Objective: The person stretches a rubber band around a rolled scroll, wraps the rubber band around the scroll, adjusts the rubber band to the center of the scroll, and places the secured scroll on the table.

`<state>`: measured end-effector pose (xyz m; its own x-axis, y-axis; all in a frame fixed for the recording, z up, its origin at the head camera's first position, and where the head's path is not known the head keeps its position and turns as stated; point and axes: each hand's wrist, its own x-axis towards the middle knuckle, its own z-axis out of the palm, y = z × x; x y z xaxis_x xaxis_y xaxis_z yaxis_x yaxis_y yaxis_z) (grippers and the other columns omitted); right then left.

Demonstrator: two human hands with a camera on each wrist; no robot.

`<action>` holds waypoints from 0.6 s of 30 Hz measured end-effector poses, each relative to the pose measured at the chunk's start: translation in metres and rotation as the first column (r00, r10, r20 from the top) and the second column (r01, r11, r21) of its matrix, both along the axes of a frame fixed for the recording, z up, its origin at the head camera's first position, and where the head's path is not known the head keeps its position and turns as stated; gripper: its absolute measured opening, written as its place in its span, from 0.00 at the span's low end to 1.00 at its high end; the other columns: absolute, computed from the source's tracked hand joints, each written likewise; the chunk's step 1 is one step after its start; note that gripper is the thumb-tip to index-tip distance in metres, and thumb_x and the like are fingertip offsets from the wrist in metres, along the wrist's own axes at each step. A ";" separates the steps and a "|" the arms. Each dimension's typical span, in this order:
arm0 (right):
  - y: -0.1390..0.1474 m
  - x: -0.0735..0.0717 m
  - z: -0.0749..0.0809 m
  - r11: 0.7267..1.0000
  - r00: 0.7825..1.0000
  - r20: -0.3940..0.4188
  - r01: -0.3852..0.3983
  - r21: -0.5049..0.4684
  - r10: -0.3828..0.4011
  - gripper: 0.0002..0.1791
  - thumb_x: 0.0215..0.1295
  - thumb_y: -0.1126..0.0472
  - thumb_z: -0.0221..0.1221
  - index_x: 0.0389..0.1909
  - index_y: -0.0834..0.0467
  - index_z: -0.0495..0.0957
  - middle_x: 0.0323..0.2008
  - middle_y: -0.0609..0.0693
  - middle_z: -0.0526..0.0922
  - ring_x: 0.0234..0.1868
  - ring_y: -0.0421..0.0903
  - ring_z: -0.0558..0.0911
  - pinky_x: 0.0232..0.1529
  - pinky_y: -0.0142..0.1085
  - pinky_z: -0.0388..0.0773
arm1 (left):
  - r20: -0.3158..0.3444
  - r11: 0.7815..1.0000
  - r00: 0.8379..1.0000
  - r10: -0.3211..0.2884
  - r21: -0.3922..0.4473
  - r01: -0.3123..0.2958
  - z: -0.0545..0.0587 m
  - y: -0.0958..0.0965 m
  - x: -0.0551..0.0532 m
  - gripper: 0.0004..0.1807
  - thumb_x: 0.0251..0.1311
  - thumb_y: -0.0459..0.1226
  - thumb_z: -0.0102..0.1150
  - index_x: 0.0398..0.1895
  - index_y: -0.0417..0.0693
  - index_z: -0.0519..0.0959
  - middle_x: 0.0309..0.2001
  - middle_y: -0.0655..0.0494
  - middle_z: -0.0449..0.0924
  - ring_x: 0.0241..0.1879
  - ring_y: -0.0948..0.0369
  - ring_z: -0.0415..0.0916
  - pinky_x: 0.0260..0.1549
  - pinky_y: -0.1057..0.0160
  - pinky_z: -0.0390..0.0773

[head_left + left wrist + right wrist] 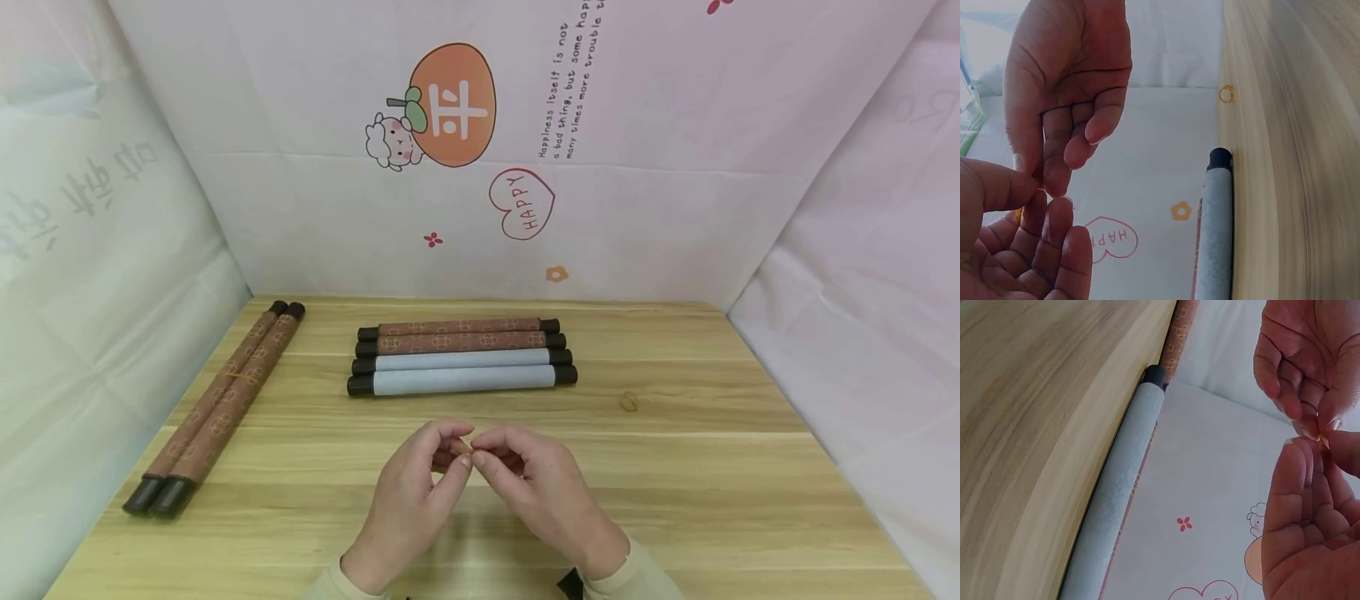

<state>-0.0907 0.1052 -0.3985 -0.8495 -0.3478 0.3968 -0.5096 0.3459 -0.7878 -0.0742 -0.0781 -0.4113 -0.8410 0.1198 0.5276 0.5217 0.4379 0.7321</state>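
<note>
My left hand (411,492) and right hand (542,490) meet above the front middle of the table, fingertips touching. Between thumb and forefinger, each hand pinches a small yellow-orange rubber band (1324,440), mostly hidden by the fingers. The left wrist view shows just a sliver of the band (1019,214). Beyond the hands, scrolls with black end knobs lie side by side: two pale blue scrolls (465,381) in front and two brown patterned scrolls (461,340) behind.
At the left, two longer brown patterned scrolls (225,408) lie slanted together with a thin band around their middle. Another rubber band (628,402) lies on the wooden table (720,467) at right. A black object (572,583) shows beside the right sleeve. White printed cloth stands around the table.
</note>
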 end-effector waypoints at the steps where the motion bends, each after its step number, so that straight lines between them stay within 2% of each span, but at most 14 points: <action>1: 0.000 0.001 0.000 1.000 1.000 0.001 0.015 -0.004 -0.015 0.05 0.70 0.62 0.66 0.44 0.50 0.85 0.37 0.38 0.88 0.33 0.33 0.84 0.35 0.32 0.85 | 0.004 1.000 1.000 0.005 -0.007 -0.005 0.000 0.000 0.000 0.15 0.64 0.29 0.64 0.53 0.49 0.82 0.39 0.64 0.83 0.36 0.71 0.80 0.36 0.68 0.83; 4: -0.001 0.002 0.001 0.998 0.999 0.007 0.045 -0.042 -0.045 0.08 0.68 0.67 0.66 0.41 0.50 0.82 0.36 0.39 0.87 0.33 0.35 0.83 0.34 0.32 0.85 | 0.003 1.000 1.000 0.008 -0.014 -0.008 -0.001 0.000 0.000 0.12 0.65 0.31 0.64 0.50 0.52 0.84 0.40 0.63 0.84 0.36 0.73 0.80 0.35 0.69 0.83; 9: -0.001 0.002 0.001 0.993 0.998 0.020 0.066 -0.094 -0.064 0.12 0.66 0.72 0.64 0.40 0.50 0.80 0.37 0.40 0.86 0.33 0.37 0.83 0.33 0.32 0.84 | 0.052 0.999 0.998 0.019 0.034 -0.021 0.000 -0.001 0.000 0.07 0.66 0.33 0.65 0.42 0.56 0.84 0.37 0.68 0.85 0.34 0.72 0.80 0.35 0.68 0.83; 14: -0.002 0.002 0.002 0.995 0.997 0.047 0.070 -0.077 -0.066 0.14 0.65 0.72 0.64 0.45 0.52 0.80 0.38 0.42 0.86 0.36 0.38 0.84 0.35 0.33 0.85 | 0.174 0.986 0.984 -0.024 0.167 -0.005 0.005 -0.003 0.000 0.05 0.69 0.33 0.64 0.40 0.55 0.82 0.38 0.66 0.84 0.34 0.68 0.81 0.35 0.66 0.83; 18: -0.003 0.003 0.002 0.996 0.994 0.090 0.069 -0.048 -0.065 0.13 0.65 0.71 0.64 0.46 0.52 0.83 0.36 0.41 0.86 0.36 0.37 0.84 0.36 0.32 0.85 | 0.223 0.964 0.972 -0.077 0.264 0.015 0.009 -0.005 0.001 0.01 0.71 0.34 0.61 0.42 0.49 0.80 0.38 0.59 0.84 0.34 0.64 0.81 0.32 0.66 0.81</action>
<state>-0.0882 0.1019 -0.3967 -0.9026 -0.2702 0.3352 -0.4146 0.3352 -0.8460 -0.0737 -0.0830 -0.4022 -0.9395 0.0462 0.3395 0.3417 0.1966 0.9190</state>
